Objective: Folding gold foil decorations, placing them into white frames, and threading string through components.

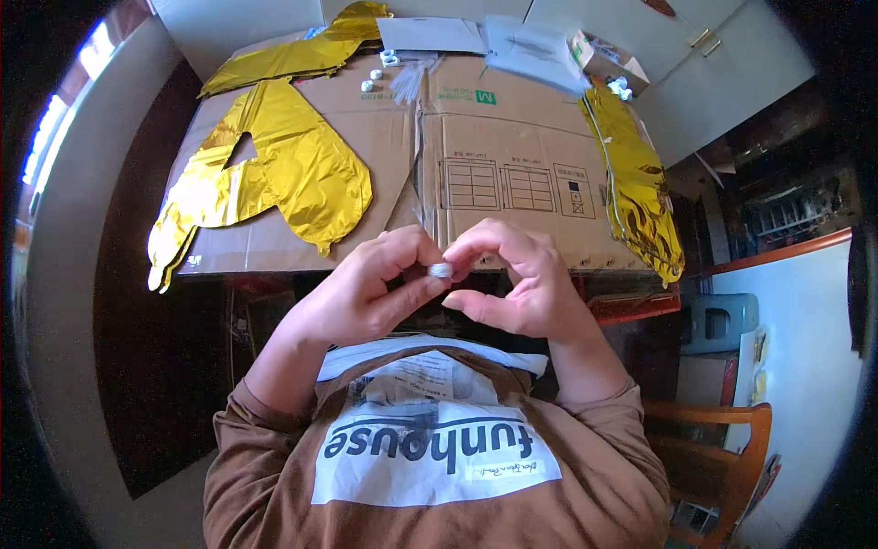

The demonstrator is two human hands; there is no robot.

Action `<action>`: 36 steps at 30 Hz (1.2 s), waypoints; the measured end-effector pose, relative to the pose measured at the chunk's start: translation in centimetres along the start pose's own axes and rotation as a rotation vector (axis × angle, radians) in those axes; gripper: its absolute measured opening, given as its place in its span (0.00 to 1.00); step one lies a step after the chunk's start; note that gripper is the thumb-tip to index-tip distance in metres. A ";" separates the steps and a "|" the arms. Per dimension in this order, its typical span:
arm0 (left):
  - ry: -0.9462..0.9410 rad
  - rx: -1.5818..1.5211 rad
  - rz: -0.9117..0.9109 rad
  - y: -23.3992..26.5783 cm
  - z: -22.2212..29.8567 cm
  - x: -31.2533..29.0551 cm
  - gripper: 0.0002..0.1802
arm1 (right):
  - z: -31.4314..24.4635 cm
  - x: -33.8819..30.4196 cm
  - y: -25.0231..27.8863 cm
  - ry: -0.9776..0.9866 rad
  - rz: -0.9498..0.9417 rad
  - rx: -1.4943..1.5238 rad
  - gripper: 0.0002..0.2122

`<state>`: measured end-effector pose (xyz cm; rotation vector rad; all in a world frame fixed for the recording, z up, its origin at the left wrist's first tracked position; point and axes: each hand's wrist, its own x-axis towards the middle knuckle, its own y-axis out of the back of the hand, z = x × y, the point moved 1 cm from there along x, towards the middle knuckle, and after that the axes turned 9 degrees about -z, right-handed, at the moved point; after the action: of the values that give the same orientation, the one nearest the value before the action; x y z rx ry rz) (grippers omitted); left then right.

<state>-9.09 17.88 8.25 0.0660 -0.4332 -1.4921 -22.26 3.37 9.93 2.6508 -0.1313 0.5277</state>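
Small white roll: between the two hands, over the near edge of the cardboard; fingers hide part of it
Left hand: thumb and forefinger pinched on the roll
Right hand: bent fingers close against the roll's other side, thumb standing apart; I cannot tell whether the fingers grip any of it
Cardboard: spread flat beyond the hands, which cover part of its near edge
Gold foil sheet: left of the hands, one lobe near the left hand
Other gold foil: a piece at the far left, another along the right edge
Far edge: two small white rolls beside clear strips; behind, a white sheet, clear plastic and an open box
Right side: wooden chair, blue-grey stool
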 end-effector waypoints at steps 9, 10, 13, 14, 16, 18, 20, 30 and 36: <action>0.154 0.129 -0.060 0.4 0.7 0.2 0.06 | -0.6 0.7 1.1 0.040 -0.211 -0.255 0.07; 0.204 0.093 -0.077 0.4 0.9 0.2 0.06 | -0.5 0.7 1.0 0.028 -0.232 -0.248 0.07; 0.263 -0.059 -0.113 0.3 -0.3 -0.1 0.07 | -0.4 0.9 0.8 0.047 -0.263 -0.227 0.08; 0.271 -0.234 -0.093 0.1 -1.1 -0.2 0.06 | -0.3 0.9 0.7 0.061 -0.268 -0.216 0.08; 0.286 -0.529 -0.043 -0.2 -1.9 -0.4 0.05 | 0.1 1.0 0.8 0.047 -0.253 -0.198 0.08; 0.260 -0.780 0.014 -0.4 -2.4 -0.7 0.04 | 0.9 0.7 0.5 -0.057 -0.182 0.082 0.08; 0.190 -0.817 0.118 -0.7 -3.0 -0.5 0.04 | 2.3 0.1 -0.3 -0.250 -0.051 0.623 0.09; -0.089 -0.880 0.180 -1.1 -3.2 0.2 0.04 | 3.9 0.6 -2.3 -0.124 0.084 0.771 0.13; -0.170 -0.705 0.159 -0.7 -3.2 0.0 0.03 | 3.8 0.7 -2.9 -0.094 0.065 0.788 0.11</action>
<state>-8.69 17.07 5.05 -0.6405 -0.0259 -1.4234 -19.79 4.29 5.86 3.4505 -0.0381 0.5573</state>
